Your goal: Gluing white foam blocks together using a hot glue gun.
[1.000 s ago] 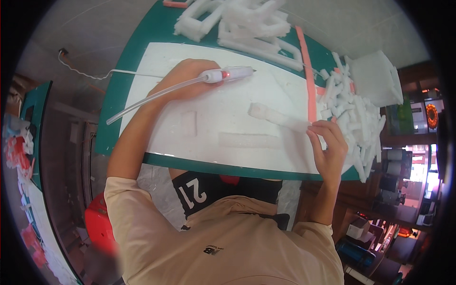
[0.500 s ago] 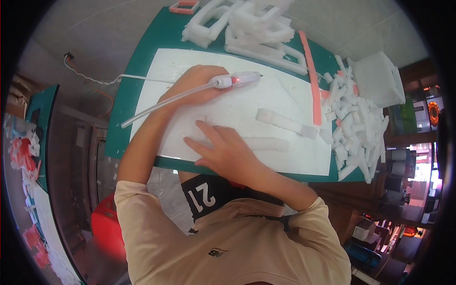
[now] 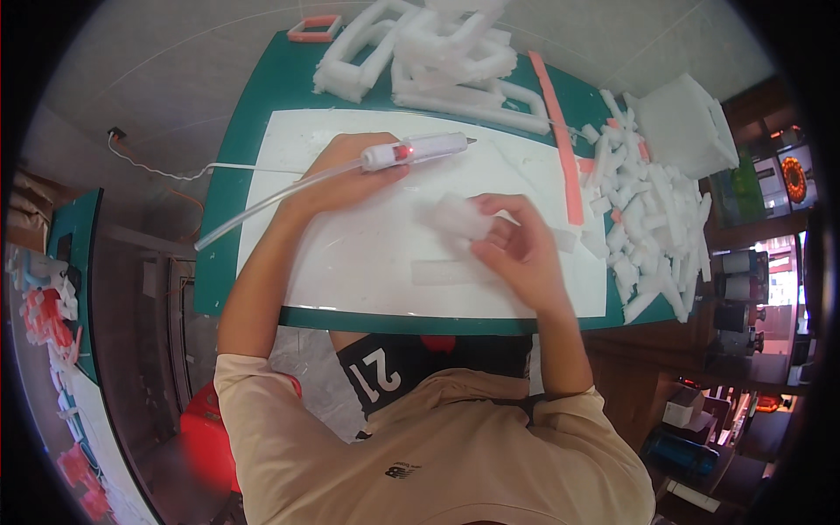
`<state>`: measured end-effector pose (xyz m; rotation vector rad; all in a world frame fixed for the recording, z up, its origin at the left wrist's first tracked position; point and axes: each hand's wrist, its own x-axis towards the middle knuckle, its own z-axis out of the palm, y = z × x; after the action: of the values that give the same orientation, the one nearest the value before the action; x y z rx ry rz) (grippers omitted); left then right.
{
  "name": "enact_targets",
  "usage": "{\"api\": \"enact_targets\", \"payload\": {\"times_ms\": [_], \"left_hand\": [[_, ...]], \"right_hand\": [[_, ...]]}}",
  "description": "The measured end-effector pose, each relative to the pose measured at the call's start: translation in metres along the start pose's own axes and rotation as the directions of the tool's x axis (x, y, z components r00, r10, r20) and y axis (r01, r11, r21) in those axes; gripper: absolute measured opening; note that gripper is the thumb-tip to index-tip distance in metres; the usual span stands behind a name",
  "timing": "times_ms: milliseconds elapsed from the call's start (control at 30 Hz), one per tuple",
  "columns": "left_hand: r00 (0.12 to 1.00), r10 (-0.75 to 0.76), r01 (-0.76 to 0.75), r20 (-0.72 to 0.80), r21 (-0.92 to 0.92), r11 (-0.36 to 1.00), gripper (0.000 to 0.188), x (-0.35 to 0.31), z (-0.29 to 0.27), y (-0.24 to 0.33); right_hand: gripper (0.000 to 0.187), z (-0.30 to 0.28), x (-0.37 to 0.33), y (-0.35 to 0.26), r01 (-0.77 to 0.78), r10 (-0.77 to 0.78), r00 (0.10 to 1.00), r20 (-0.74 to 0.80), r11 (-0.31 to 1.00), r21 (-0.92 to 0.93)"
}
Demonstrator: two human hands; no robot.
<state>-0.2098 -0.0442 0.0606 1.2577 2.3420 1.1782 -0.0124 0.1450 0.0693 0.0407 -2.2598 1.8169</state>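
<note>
My left hand (image 3: 346, 171) is wrapped round a white hot glue gun (image 3: 437, 149) over the white sheet. Its metal tip points right, a red light glows on its body, and a long clear glue stick (image 3: 271, 206) trails from its back. My right hand (image 3: 525, 249) pinches a white foam piece (image 3: 459, 217), blurred by motion, between thumb and fingers. Close below it a foam strip (image 3: 442, 273) lies flat. More pale foam (image 3: 567, 239) shows beyond the right hand; whether it joins the held piece I cannot tell.
The white sheet (image 3: 350, 280) covers much of a green table (image 3: 232, 280). White foam frames (image 3: 455, 52) are stacked at the back, near a small pink frame (image 3: 315, 29). A long pink strip (image 3: 560, 140), heaped foam offcuts (image 3: 652, 219) and a white foam block (image 3: 687, 127) occupy the right side.
My right hand has moved right and up from the near part of the sheet and has closed on a foam piece. My left hand still holds the glue gun. The view has shifted slightly.
</note>
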Motion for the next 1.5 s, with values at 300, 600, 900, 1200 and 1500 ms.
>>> {"api": "enact_targets", "payload": {"times_ms": [300,600,900,1200,1500], "left_hand": [[0.994,-0.025,0.067,0.103,-0.422,0.904,0.029,-0.007,0.002,-0.017],[0.976,0.102,0.048,0.194,-0.645,0.763,0.022,-0.013,0.008,-0.016],[0.966,0.059,0.120,0.250,-0.643,0.756,0.019,-0.015,0.011,-0.014],[0.969,-0.014,0.168,0.247,-0.617,0.769,0.017,-0.016,0.011,-0.012],[0.970,-0.013,0.161,0.241,-0.606,0.779,0.015,-0.016,0.011,-0.011]], "right_hand": [[0.029,-0.042,-0.011,0.012,-0.186,0.301,0.951,-0.071,0.740,0.646],[0.029,-0.042,-0.009,0.017,-0.189,0.296,0.954,-0.037,0.696,0.692],[0.029,-0.040,-0.006,0.018,-0.186,0.310,0.948,-0.075,0.729,0.659],[0.030,-0.041,-0.008,0.020,-0.196,0.313,0.947,-0.067,0.735,0.649],[0.028,-0.040,-0.009,0.017,-0.203,0.309,0.948,-0.074,0.770,0.605]]}}
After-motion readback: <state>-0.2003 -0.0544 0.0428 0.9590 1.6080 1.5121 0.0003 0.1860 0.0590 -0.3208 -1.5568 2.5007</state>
